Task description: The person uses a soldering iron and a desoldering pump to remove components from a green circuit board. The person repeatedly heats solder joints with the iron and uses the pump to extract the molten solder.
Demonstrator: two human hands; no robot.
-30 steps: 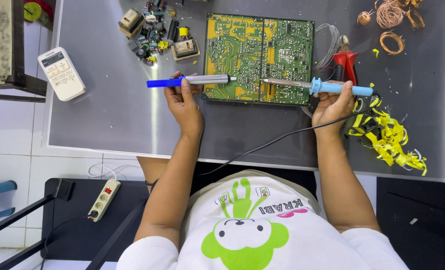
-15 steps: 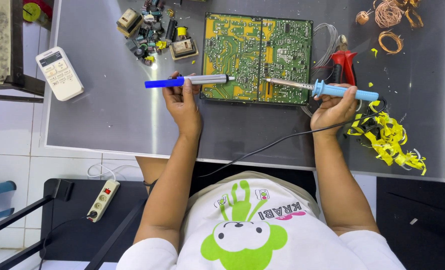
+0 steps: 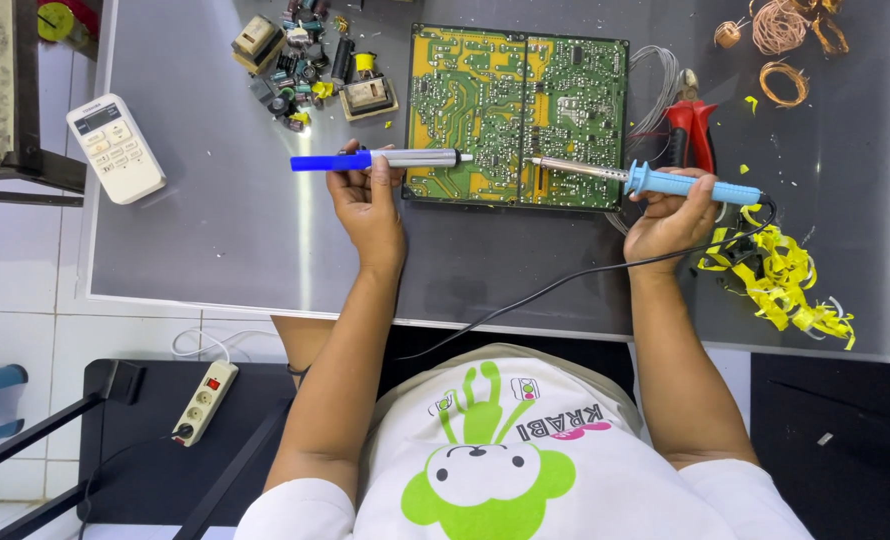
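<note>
Green rectangular circuit board point(image 3: 518, 115) with yellow patches lies flat near the far edge of the grey table point(image 3: 215, 240), solder side up, between the two tools. Risk, as I judge it: the board sits loose on a smooth top, so a push from either tip could slide it and smear a joint or bridge two pads. Hot iron tip rests low over dense tracks; lingering could lift a pad. Black cord point(image 3: 525, 300) runs across the table edge toward the body; a snag could jerk the iron off target. Yellow curled plastic strips point(image 3: 780, 275) lie just beside the iron hand, within reach of heat. Right hand point(image 3: 670, 215) is clenched around the light-blue handled soldering iron point(image 3: 655, 180), forearm angled in from the near edge, wrist cocked, metal tip pointing left onto the board. Left hand point(image 3: 365, 200) grasps the silver tube desoldering pump with blue plunger point(image 3: 380, 159) from below, held level, nozzle at the board's left edge, thumb near the barrel. Red-handled pliers point(image 3: 690, 130) lie beyond the iron.
</note>
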